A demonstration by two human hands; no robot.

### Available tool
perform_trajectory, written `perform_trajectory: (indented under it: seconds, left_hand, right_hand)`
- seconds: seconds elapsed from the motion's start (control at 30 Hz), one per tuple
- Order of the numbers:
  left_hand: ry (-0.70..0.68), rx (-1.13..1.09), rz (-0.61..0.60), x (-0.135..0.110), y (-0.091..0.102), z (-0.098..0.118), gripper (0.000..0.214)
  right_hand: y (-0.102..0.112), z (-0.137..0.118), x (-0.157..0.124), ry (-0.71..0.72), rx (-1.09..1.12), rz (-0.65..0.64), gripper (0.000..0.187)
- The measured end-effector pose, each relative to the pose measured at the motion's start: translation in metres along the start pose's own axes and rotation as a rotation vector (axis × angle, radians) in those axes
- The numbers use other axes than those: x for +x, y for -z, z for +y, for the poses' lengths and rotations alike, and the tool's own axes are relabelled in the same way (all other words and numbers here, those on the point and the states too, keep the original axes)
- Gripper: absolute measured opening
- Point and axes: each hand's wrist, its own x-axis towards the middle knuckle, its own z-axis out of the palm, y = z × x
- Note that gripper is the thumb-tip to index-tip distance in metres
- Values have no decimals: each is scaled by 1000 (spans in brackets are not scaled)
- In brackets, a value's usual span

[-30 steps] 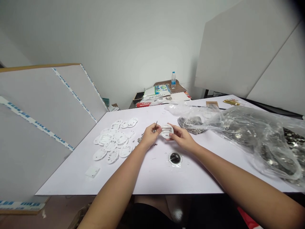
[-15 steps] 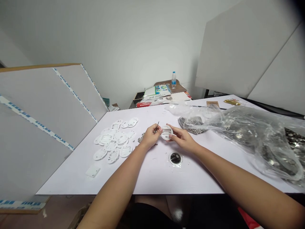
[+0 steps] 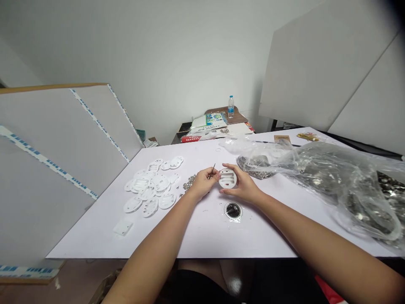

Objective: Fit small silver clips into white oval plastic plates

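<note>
The right hand (image 3: 245, 185) clamps a white round case (image 3: 228, 179); beside it, the left hand (image 3: 201, 184) pinches a thin dark tool (image 3: 214, 167). Seemingly tool work on the case, calling next for steadiness.

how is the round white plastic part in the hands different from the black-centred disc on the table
The round white plastic part is held in the right hand, while the black-centred disc lies on the white table. The plastic part is mainly white; the disc has a dark middle inside a pale rim. The plastic part shows long recesses, whereas the disc shows none. Both have a round outline.
</note>
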Motion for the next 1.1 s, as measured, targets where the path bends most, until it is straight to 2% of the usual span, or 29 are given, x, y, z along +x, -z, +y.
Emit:
perform_trajectory:
  seconds: [0.13, 0.27, 0.43, 0.63, 0.77, 1.1]
  left_hand:
    - [4, 149, -39, -1, 6, -2, 38]
    - [42, 312, -107, -2, 21, -6, 39]
    - [-94, 524, -176, -3, 35, -8, 26]
    - [-226, 702, -262, -2, 31, -4, 17]
    - [-230, 746, -257, -1, 30, -6, 20]
    - [-242, 694, -241, -2, 31, -5, 21]
  right_hand:
    - [2, 0, -1, -18, -130, -12, 69]
    - [4, 1, -3, -18, -191, -95, 65]
    - [4, 2, -5, 2, -270, -200, 64]
    - [2, 8, -6, 37, -307, -233, 54]
    - [-1, 10, -5, 30, -302, -219, 52]
    - [-3, 12, -5, 14, -293, -210, 49]
